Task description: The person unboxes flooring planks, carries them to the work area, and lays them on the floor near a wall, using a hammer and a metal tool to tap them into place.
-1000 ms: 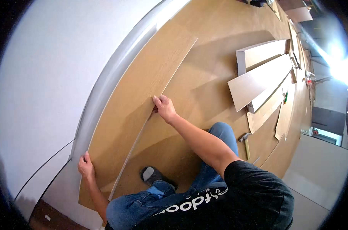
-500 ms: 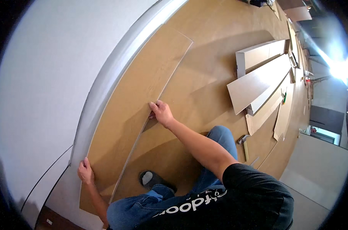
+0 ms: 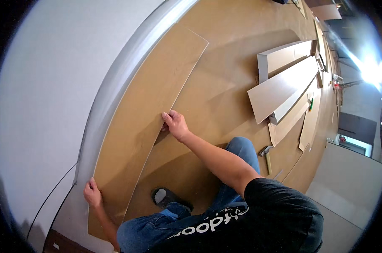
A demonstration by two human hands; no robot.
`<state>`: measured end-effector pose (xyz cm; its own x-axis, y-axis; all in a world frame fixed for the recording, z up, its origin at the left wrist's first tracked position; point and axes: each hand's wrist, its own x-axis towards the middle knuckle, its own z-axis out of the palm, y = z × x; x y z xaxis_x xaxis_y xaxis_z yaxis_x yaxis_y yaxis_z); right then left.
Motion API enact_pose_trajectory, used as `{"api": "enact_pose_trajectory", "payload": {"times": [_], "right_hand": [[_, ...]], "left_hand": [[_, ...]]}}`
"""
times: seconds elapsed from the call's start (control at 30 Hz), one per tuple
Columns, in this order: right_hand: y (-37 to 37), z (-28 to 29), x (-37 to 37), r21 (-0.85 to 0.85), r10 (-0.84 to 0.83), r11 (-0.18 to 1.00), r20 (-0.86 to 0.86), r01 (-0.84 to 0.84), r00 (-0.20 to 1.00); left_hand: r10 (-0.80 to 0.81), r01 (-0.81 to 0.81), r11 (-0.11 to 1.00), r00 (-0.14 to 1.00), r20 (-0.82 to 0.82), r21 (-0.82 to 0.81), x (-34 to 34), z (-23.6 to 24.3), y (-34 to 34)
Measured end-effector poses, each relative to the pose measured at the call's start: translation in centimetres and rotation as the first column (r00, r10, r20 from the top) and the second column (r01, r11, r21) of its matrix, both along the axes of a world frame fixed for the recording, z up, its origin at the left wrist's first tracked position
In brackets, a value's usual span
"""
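Note:
A long wood-coloured floorboard (image 3: pixel 144 97) runs beside the wall, from near my knee to the far left. My right hand (image 3: pixel 175 125) grips its right long edge around the middle, thumb on top and fingers curled beneath. On the opposite long edge, close to the near end, my left hand (image 3: pixel 92 192) is closed with the thumb upward; most of its fingers are hidden. A shadow under the right edge by my right hand suggests that side is slightly raised off the floor.
A pale wall with a light strip (image 3: pixel 115 84) at its foot borders the board. To the right lie a hammer (image 3: pixel 267 160), an open carton (image 3: pixel 263 67), a loose board (image 3: pixel 283 90), cardboard pieces (image 3: pixel 279 130) and a green-handled tool (image 3: pixel 311 104). My socked foot (image 3: pixel 168 197) rests near the board.
The board's right edge looks slightly flatter than before. My left hand has slid down a little, and both hands keep their grip. The whole view has shifted slightly.

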<state>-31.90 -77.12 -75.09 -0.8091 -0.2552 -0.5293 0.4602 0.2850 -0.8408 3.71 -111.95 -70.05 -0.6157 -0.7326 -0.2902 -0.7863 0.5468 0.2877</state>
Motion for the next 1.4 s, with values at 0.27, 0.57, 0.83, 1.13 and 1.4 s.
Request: {"api": "enact_pose_trajectory", "payload": {"times": [0.27,0.57,0.83,1.13,1.4], "right_hand": [[0.2,0.9,0.0,0.048,0.040,0.998,0.016,-0.041,0.999],[0.4,0.1,-0.1,0.056,0.019,0.998,-0.004,-0.019,1.000],[0.5,4.2,-2.5,0.209,0.155,0.958,0.193,-0.195,0.969],[1.1,5.3,-4.7,0.290,0.286,0.885,0.279,-0.364,0.917],[0.2,5.8,-5.2,0.324,0.395,0.805,0.332,-0.497,0.857]], "left_hand": [[0.009,-0.010,1.000,0.998,0.057,0.019,1.0,0.0,-0.2],[0.047,-0.053,0.996,0.996,0.072,0.076,-1.0,2.1,0.5],[0.098,-0.102,0.993,0.993,0.072,0.052,-1.3,1.7,1.9],[0.162,-0.171,0.985,0.967,0.196,0.031,-1.4,0.0,2.3],[0.115,-0.119,0.992,0.987,0.113,0.029,-0.7,-2.6,1.5]]}}
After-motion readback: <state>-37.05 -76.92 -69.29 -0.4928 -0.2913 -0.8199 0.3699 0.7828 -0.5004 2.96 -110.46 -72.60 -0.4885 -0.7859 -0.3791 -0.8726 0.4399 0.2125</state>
